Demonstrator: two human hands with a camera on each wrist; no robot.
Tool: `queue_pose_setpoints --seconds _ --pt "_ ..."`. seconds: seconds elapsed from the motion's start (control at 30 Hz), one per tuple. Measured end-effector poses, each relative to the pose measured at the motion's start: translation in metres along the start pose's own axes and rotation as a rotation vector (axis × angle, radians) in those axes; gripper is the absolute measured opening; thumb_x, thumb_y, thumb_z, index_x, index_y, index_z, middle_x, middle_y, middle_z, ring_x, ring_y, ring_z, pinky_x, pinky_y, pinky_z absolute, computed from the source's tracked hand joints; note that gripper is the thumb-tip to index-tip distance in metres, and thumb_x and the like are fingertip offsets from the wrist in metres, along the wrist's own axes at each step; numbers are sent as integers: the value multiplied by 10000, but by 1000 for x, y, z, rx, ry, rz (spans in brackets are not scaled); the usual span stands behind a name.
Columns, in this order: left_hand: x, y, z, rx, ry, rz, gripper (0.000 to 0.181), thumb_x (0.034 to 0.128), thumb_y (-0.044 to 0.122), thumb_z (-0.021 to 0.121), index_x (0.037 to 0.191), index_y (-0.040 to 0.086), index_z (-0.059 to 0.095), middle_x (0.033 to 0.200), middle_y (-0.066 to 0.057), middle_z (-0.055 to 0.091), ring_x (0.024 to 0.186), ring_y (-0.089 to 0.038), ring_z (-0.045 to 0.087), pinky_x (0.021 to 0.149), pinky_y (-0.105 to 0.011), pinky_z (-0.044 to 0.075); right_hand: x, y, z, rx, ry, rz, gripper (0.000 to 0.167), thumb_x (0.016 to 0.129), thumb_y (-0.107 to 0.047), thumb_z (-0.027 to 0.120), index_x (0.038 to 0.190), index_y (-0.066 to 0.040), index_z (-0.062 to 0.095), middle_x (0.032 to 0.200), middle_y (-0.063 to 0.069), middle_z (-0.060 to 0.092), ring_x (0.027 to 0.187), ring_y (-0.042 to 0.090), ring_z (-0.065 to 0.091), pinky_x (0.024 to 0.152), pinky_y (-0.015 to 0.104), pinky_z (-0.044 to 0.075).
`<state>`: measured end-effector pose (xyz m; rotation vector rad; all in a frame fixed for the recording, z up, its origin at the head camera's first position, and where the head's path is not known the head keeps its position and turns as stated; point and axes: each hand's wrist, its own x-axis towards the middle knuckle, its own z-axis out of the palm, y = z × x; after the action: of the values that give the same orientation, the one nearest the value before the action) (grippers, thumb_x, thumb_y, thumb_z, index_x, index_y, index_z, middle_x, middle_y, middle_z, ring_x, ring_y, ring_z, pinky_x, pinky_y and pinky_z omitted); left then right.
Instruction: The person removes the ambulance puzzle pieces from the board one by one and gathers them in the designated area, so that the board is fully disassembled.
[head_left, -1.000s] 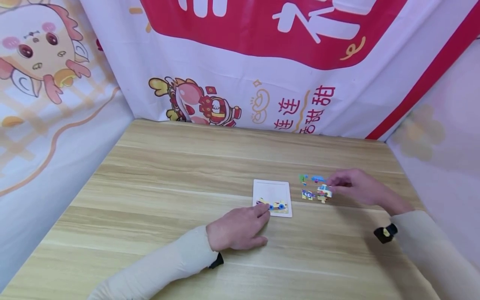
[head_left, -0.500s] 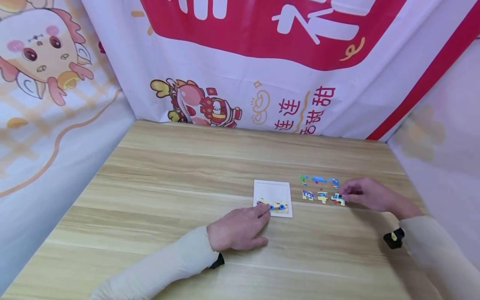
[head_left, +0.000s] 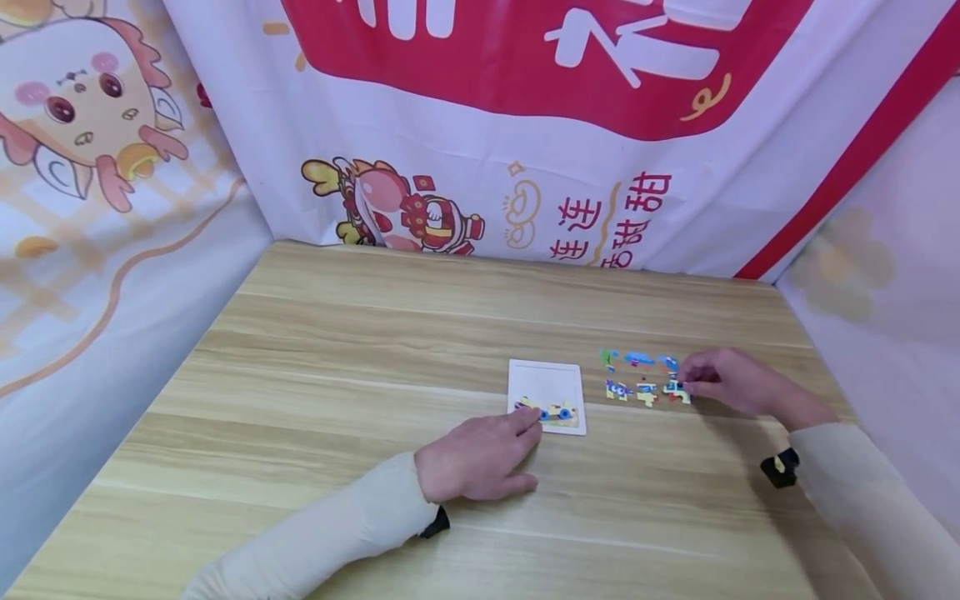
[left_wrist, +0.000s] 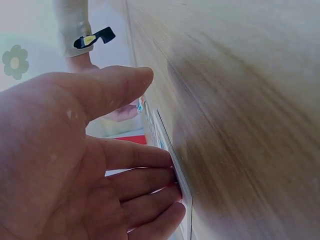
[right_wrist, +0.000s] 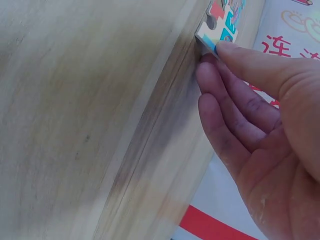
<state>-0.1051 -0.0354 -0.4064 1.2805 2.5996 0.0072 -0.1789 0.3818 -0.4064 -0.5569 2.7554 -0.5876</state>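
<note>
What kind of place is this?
It looks like a little activity corner, though I can't be sure: a wood-grain table with printed cloths hanging around it, and jigsaw pieces beside a white puzzle board.

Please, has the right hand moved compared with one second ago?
Yes. In the head view, the right hand is now farther right of the white puzzle board.

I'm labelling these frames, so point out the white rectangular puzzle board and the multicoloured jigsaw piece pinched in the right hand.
White rectangular puzzle board [head_left: 546, 382], head view: bare upper part.
Multicoloured jigsaw piece [right_wrist: 219, 30], right wrist view: printed face.
</note>
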Motion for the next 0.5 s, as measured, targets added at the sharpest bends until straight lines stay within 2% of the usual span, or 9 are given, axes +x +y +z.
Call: queue_pose_setpoints --seconds 0.5 --pt "1 -1 2 3 6 -5 724 1045 505 601 1579 37 463 1693 -130 401 1548 -233 442 1244 -329 432 0 0 5 -34 40 -13 87 922 -84 805 954 -157 774 903 -76 770 828 18 688 757 206 605"
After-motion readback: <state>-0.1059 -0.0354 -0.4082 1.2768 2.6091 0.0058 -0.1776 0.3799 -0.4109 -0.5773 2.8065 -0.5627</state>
